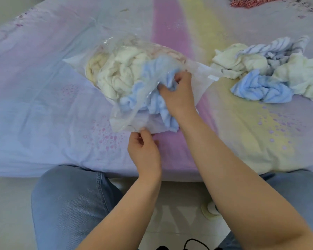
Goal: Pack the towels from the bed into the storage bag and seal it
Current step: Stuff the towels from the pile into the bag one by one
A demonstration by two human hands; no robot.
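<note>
A clear plastic storage bag (116, 51) lies on the bed, its mouth facing me, with cream towels (119, 73) stuffed inside. My right hand (179, 94) grips a light blue towel (152, 103) at the bag's mouth; part of the towel hangs out over the opening. My left hand (145, 150) pinches the near edge of the bag's opening. A loose pile of towels (271, 73), cream, blue and blue-striped, lies on the bed to the right of the bag.
The bed (43, 105) has a pastel purple, pink and yellow sheet. A red patterned cloth (251, 1) lies at the far right edge. My knees in blue jeans (69, 201) are at the bed's near edge above a tiled floor.
</note>
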